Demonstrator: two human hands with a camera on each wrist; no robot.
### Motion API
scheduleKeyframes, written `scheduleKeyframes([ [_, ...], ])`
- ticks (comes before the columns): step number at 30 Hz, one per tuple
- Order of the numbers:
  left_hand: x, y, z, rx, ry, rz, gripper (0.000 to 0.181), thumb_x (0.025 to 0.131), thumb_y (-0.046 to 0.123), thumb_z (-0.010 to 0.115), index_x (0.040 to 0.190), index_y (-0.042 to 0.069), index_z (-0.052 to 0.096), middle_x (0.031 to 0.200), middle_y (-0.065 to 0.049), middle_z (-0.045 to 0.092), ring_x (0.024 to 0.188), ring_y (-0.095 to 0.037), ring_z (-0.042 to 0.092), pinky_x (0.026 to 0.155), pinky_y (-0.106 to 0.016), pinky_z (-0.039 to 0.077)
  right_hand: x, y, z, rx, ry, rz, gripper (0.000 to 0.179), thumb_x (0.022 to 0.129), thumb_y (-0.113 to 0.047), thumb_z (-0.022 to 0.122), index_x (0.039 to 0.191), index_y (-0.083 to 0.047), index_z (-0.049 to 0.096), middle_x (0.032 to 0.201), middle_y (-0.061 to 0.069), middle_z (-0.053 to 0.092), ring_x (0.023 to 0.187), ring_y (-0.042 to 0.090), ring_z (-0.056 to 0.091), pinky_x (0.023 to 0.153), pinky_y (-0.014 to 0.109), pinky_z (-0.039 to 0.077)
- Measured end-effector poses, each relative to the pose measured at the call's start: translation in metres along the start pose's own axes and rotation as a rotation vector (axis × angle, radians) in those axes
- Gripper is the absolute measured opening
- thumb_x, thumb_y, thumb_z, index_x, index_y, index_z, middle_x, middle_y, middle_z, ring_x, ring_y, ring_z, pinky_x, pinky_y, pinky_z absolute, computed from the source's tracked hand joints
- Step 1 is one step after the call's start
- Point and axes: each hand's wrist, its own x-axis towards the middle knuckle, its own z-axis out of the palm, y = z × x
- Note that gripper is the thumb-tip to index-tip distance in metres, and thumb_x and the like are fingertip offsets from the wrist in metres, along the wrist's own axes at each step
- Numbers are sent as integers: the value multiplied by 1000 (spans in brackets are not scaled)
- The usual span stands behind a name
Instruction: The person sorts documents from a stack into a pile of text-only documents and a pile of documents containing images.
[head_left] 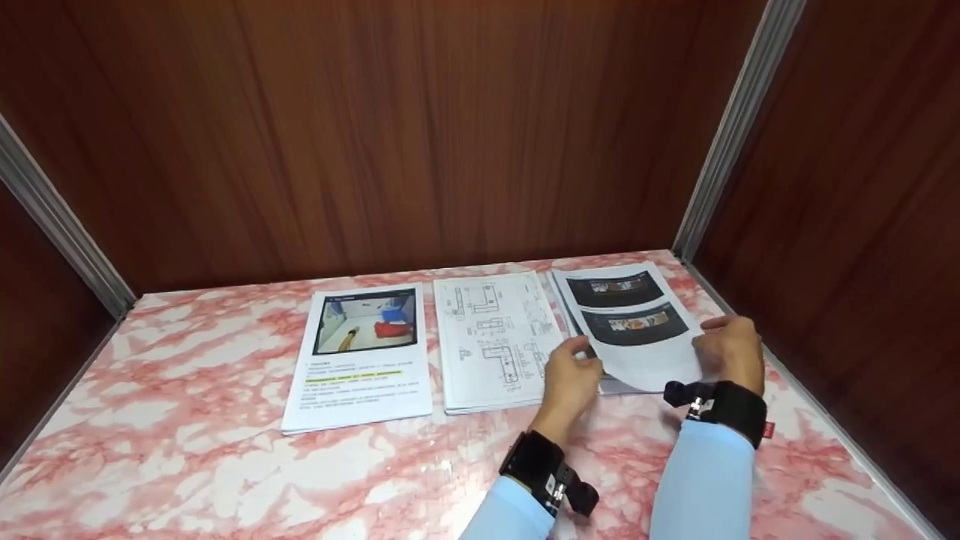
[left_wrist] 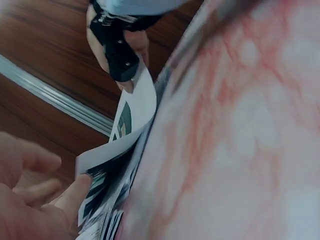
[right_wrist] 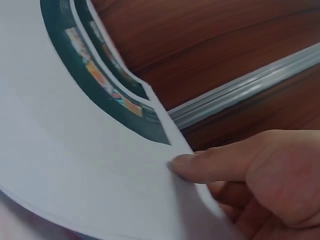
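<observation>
A white sheet (head_left: 651,361) printed with two dark curved pictures bows up from the rightmost paper stack (head_left: 613,387). My right hand (head_left: 736,351) pinches the sheet's right edge; in the right wrist view the thumb (right_wrist: 192,167) lies on top, with the other fingers beneath. At the sheet's left edge is my left hand (head_left: 571,379), its fingers spread and fairly straight. In the left wrist view a fingertip (left_wrist: 84,181) of that hand is at the lifted sheet's edge, and dark printing shows on the page below.
Left of it lies a stack with technical drawings (head_left: 495,337). Farther left is another stack (head_left: 364,412) with a colour photo and a yellow highlighted line. All lie on a red-and-white marbled table (head_left: 187,450), enclosed by brown wood panels (head_left: 360,135) with metal corner posts (head_left: 739,127).
</observation>
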Motion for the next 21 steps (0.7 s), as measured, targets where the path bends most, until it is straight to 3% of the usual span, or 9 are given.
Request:
scheduleKeyframes([
  [5, 3, 0, -2, -160, 34, -80, 45, 87, 2, 64, 128, -13, 51, 96, -13, 69, 72, -21, 68, 60, -30, 57, -1, 3, -8, -94, -146, -33, 57, 89, -23, 63, 137, 2, 47, 129, 27, 48, 107, 39, 47, 87, 47, 44],
  [8, 3, -2, -5, -80, 11, -56, 43, 88, 4, 65, 127, -11, 55, 92, -11, 71, 71, -19, 69, 59, -27, 56, 0, 4, -9, -99, -197, -58, 58, 89, -26, 64, 136, 3, 45, 127, 25, 47, 107, 37, 45, 88, 46, 43],
  [14, 2, -5, -7, 101, -3, 89, 35, 80, -5, 65, 115, -5, 67, 98, -12, 72, 84, -13, 68, 77, -22, 52, -3, 1, -12, -93, -209, -111, 52, 91, -24, 60, 131, 6, 46, 123, 23, 46, 105, 35, 46, 84, 43, 43],
  [17, 1, -6, -7, 104, -12, 118, 35, 79, -4, 66, 114, -3, 67, 98, -12, 72, 87, -14, 68, 81, -23, 51, -5, 1, -14, -104, -182, -125, 51, 90, -22, 59, 131, 7, 48, 122, 24, 47, 104, 36, 46, 83, 43, 43],
  [21, 0, -5, -6, 113, -37, 97, 38, 79, -2, 68, 117, -2, 66, 101, -10, 72, 94, -15, 66, 86, -25, 49, -7, 2, -14, -89, -135, -77, 50, 90, -20, 54, 134, 4, 45, 125, 25, 45, 107, 38, 43, 85, 45, 41],
])
